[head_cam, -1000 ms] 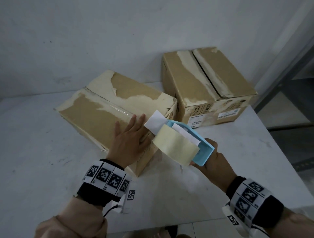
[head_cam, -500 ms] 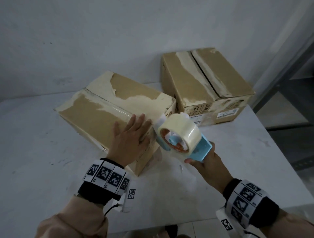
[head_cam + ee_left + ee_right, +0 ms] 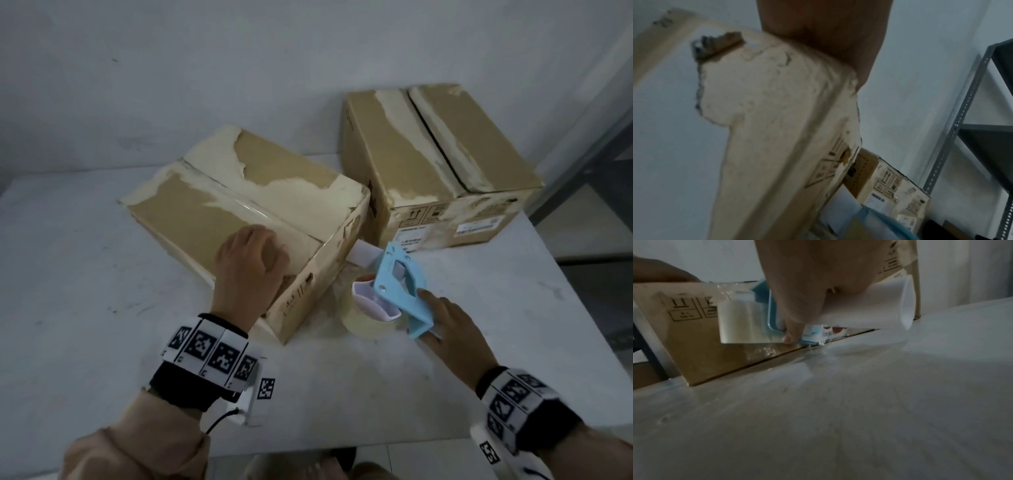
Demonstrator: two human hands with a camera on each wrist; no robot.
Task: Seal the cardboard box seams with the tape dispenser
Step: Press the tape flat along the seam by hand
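- The left hand rested on the top of the near cardboard box, at its near right corner, fingers curled and knuckles up; it pressed down and clasped nothing.
- That box sat on the white desk, clear tape along its top seam.
- The right hand grasped the blue tape dispenser by its near end, low over the desk beside the box's right end face.
- A second cardboard box stood at the far right.
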